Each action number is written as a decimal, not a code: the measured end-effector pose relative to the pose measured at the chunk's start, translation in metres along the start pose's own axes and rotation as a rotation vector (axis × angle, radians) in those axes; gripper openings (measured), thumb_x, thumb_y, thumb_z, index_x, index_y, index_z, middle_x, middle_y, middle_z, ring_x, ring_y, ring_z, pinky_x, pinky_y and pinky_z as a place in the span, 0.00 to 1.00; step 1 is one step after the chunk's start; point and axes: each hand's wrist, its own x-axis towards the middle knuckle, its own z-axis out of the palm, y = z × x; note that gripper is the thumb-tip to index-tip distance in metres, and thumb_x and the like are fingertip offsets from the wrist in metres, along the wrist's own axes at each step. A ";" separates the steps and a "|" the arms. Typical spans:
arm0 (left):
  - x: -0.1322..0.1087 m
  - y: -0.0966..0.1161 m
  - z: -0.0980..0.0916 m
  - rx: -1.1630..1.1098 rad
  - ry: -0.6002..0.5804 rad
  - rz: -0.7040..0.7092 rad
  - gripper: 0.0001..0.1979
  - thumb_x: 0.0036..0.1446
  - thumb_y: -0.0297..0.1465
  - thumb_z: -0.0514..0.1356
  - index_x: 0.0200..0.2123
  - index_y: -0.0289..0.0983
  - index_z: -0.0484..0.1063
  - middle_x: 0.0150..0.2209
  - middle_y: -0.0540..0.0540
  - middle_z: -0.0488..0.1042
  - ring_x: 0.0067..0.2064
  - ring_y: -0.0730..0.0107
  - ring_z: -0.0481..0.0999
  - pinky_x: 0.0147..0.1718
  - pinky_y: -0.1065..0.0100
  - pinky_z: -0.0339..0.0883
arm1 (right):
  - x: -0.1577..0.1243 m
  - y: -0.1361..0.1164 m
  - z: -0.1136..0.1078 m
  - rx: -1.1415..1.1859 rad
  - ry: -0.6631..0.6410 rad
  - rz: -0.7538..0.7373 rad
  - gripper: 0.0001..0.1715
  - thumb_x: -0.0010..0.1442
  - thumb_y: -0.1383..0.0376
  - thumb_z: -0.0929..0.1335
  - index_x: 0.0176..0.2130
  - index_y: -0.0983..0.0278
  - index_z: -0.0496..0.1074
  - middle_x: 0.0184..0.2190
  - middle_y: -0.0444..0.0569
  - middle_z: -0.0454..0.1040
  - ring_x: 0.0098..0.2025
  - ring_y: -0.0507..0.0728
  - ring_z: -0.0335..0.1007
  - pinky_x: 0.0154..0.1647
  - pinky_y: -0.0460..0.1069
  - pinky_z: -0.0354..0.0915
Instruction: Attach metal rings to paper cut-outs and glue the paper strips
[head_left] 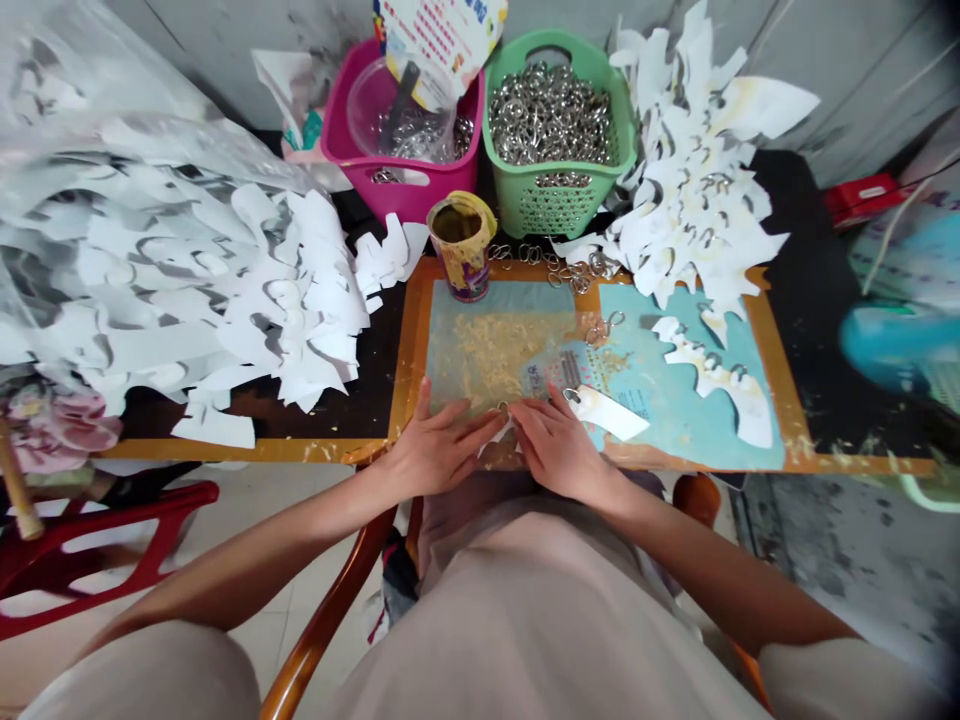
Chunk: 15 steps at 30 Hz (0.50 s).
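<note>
on my feed both hands sit low on the wooden board [409,350], wrists drawn back toward the body and angled inward. the fingers lie long and nearly flat, their tips almost meeting. between those tips sits a small metal ring [499,407], over a white paper cut-out [496,432]; the view is crowded there, so i can't really tell whether the ring is pinched or only touched. just past the right hand [559,450] lies a white paper tag [606,412] with a ring through one end, while the left hand [439,450] rests on the near edge of the board. ahead of the fingers, loose rings [559,268] spill near a green plastic basket [559,205] heaped with more. up and right of them, a stack of white cut-outs [697,170] shows rings fitted along it. far left of the left hand, a larger stack of white cut-outs [292,310] shows none that i can make out.
</note>
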 end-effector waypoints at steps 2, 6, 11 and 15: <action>-0.001 0.001 -0.001 0.022 -0.013 0.000 0.26 0.62 0.30 0.57 0.63 0.44 0.64 0.56 0.46 0.76 0.54 0.52 0.74 0.65 0.41 0.50 | -0.003 0.000 -0.002 -0.025 -0.030 -0.031 0.21 0.65 0.72 0.61 0.56 0.63 0.67 0.48 0.54 0.77 0.59 0.61 0.67 0.69 0.67 0.46; -0.001 0.003 -0.002 -0.006 -0.015 -0.029 0.26 0.62 0.31 0.57 0.63 0.45 0.65 0.59 0.46 0.73 0.58 0.50 0.71 0.65 0.37 0.47 | -0.006 -0.004 -0.004 -0.098 -0.073 -0.069 0.14 0.65 0.70 0.63 0.48 0.60 0.73 0.46 0.53 0.77 0.63 0.63 0.63 0.69 0.70 0.42; 0.002 0.005 -0.008 -0.027 -0.015 -0.078 0.24 0.61 0.29 0.57 0.60 0.47 0.69 0.64 0.44 0.66 0.66 0.43 0.61 0.63 0.27 0.31 | -0.003 0.005 -0.021 0.091 -0.045 -0.035 0.14 0.68 0.67 0.62 0.48 0.60 0.74 0.46 0.51 0.79 0.60 0.61 0.68 0.67 0.65 0.55; 0.001 0.003 -0.011 -0.091 -0.010 -0.098 0.24 0.60 0.28 0.59 0.58 0.49 0.71 0.69 0.41 0.56 0.69 0.40 0.53 0.61 0.26 0.25 | -0.014 0.035 -0.043 0.185 0.196 0.047 0.17 0.68 0.68 0.62 0.54 0.59 0.71 0.52 0.52 0.76 0.59 0.59 0.69 0.61 0.60 0.65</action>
